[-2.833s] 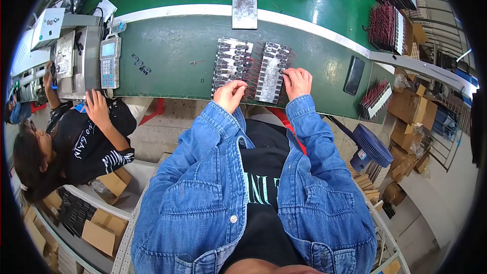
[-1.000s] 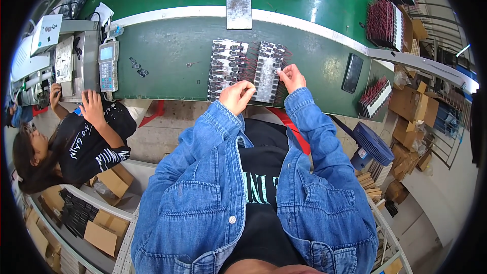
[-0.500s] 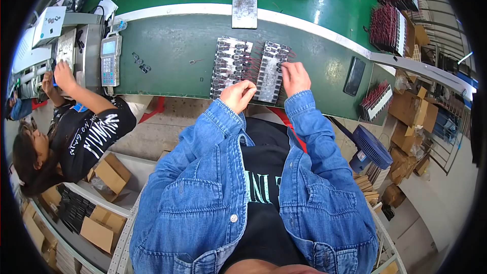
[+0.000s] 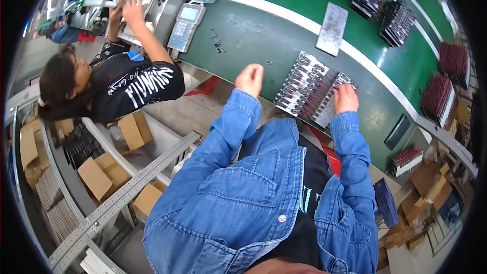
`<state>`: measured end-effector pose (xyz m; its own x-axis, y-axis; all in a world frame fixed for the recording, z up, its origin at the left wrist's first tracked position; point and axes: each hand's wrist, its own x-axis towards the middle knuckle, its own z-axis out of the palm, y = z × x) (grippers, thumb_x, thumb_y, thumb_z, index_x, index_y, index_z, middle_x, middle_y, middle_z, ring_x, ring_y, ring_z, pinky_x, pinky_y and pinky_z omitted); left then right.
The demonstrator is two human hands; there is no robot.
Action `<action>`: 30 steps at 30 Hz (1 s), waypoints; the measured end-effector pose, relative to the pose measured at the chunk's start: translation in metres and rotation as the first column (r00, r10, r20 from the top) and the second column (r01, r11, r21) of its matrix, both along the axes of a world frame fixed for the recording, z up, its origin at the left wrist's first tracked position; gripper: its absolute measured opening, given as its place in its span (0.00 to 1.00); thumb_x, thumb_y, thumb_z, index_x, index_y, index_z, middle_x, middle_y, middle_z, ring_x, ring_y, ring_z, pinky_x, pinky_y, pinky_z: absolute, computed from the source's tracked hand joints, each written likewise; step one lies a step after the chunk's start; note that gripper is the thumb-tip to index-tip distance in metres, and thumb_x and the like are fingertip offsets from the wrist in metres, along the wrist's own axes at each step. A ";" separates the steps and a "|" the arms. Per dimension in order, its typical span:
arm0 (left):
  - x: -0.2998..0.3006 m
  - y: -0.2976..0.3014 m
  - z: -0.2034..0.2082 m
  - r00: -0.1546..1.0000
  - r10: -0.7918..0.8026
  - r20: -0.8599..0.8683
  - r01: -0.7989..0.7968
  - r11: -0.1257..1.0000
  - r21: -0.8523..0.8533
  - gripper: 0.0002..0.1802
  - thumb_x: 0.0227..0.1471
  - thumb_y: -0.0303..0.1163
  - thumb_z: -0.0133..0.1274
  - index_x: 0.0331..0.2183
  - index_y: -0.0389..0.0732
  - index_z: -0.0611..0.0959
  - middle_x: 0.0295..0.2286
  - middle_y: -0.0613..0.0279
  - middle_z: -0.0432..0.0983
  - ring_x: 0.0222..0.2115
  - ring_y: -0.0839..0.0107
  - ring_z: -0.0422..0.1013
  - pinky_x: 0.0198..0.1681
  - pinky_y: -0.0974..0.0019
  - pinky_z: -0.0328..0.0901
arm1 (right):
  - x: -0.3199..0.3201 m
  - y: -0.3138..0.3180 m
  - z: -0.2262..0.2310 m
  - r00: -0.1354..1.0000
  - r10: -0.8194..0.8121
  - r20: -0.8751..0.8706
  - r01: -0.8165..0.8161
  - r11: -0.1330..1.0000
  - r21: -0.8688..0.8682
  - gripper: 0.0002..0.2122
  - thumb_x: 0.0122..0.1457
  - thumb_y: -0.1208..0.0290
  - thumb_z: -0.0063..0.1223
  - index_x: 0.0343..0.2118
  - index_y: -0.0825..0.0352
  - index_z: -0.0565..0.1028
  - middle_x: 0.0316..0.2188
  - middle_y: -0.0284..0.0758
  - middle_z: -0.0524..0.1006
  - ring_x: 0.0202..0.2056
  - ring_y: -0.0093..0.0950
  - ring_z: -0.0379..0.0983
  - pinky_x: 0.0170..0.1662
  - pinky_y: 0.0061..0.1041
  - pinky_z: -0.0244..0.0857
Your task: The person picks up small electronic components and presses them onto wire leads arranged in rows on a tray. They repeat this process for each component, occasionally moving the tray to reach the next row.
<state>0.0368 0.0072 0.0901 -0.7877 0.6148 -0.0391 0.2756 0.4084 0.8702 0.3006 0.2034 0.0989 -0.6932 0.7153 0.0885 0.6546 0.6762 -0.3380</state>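
Nearest, we see creased blue denim sleeves [image 4: 236, 124]. The left hand [image 4: 249, 79], fingers bunched, hovers left of the plates; we cannot tell whether it grasps anything. The right hand [image 4: 346, 98] bends over a flat wired plate [image 4: 323, 115] – its fingertips' grip unclear – beside a metal plate studded with dark parts [image 4: 303, 82]. Beyond lie a scuffed rectangular slab [image 4: 332, 29] and layered, bristling stacks [image 4: 396, 23].

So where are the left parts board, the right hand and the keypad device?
Left parts board [image 4: 301, 84], head view: upper face.
Right hand [image 4: 346, 98], head view: back of hand.
Keypad device [image 4: 184, 28], head view: upper keys.
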 end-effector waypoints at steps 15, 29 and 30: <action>-0.078 -0.019 -0.036 0.774 0.171 -0.610 -0.386 0.891 -0.239 0.13 0.50 0.33 0.54 0.38 0.36 0.80 0.38 0.52 0.71 0.36 0.57 0.70 0.42 0.61 0.66 | -0.010 -0.007 0.003 0.996 -0.011 0.084 0.011 1.000 -0.002 0.06 0.51 0.72 0.54 0.32 0.61 0.72 0.31 0.35 0.72 0.35 0.36 0.70 0.39 0.33 0.66; -0.067 -0.026 -0.041 0.880 0.192 -0.434 -0.277 0.951 -0.139 0.13 0.44 0.32 0.59 0.34 0.39 0.80 0.36 0.53 0.73 0.39 0.55 0.68 0.44 0.59 0.65 | -0.003 0.012 -0.005 0.992 0.015 0.127 0.015 0.973 -0.228 0.07 0.51 0.74 0.53 0.33 0.63 0.70 0.32 0.41 0.72 0.35 0.41 0.71 0.37 0.38 0.66; -0.065 -0.021 -0.042 0.872 0.238 -0.428 -0.323 0.937 -0.136 0.13 0.43 0.32 0.60 0.34 0.40 0.80 0.36 0.53 0.73 0.39 0.55 0.68 0.44 0.59 0.65 | -0.003 0.011 -0.007 0.991 0.006 0.137 0.028 0.969 -0.244 0.07 0.50 0.74 0.53 0.33 0.63 0.70 0.32 0.41 0.72 0.35 0.42 0.71 0.37 0.38 0.66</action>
